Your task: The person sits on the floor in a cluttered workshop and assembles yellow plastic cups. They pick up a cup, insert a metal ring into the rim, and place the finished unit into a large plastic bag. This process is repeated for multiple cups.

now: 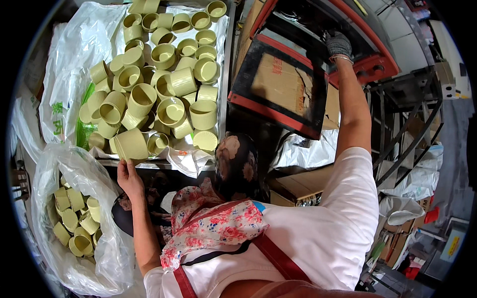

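Note:
My left hand [130, 180] pinches the lower edge of a pale yellow-green ribbed cup [133, 144], seen side-on at the near edge of a metal-edged tray [225, 64]. Many matching cups [171, 111] lie in a loose heap there, some upright and others tipped over. To the far right, my right hand [339, 45], in a grey knit glove, reaches into the dark opening of a red oven-like machine [370, 67]. Its fingertips fade into the dark, and whether they hold anything is hidden. The machine's red-framed door [278, 84] hangs open, with brown cardboard across its panel.
Below the tray at left stands a clear plastic bag [112, 248] with more cups inside. White plastic sheeting [74, 59] lies under and beside the heap. An open cardboard box [303, 186] sits below the door, and a black metal rack [407, 129] stands at right.

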{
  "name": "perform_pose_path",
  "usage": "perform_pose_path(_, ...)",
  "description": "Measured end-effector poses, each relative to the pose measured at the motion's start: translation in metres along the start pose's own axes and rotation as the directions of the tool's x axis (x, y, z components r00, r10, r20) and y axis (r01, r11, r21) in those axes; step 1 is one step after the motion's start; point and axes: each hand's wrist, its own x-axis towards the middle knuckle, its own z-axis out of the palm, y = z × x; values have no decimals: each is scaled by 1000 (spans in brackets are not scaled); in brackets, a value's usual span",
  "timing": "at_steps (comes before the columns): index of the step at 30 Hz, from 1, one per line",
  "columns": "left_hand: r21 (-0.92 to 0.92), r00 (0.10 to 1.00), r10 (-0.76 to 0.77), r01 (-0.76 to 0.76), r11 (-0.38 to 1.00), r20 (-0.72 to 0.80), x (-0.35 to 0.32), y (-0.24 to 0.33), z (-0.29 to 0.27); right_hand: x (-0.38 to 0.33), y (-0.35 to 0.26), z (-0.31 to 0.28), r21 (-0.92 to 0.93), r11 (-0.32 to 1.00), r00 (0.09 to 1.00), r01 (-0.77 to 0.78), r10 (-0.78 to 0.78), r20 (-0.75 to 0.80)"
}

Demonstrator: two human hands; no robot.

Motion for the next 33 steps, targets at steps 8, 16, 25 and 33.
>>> perform_pose_path(8, -25, 996, -79, 78, 997, -42, -13, -9, -7, 19, -24, 1, -272, 960, 990, -59, 92, 110)
perform_pose_path(16, -7, 999, -31, 31, 999, -21, -11, -11, -9, 9, -3, -5, -179, 981, 996, 71, -79, -36)
perform_pose_path(25, -93, 999, -44, 44, 995, 2, -11, -10, -2, 16, 5, -10, -203, 968, 975, 148, -177, -133)
perform_pose_path(33, 19, 1000, 6, -6, 1000, -2, -14, -10, -14, -3, -9, -15, -129, 990, 986, 61, -80, -148)
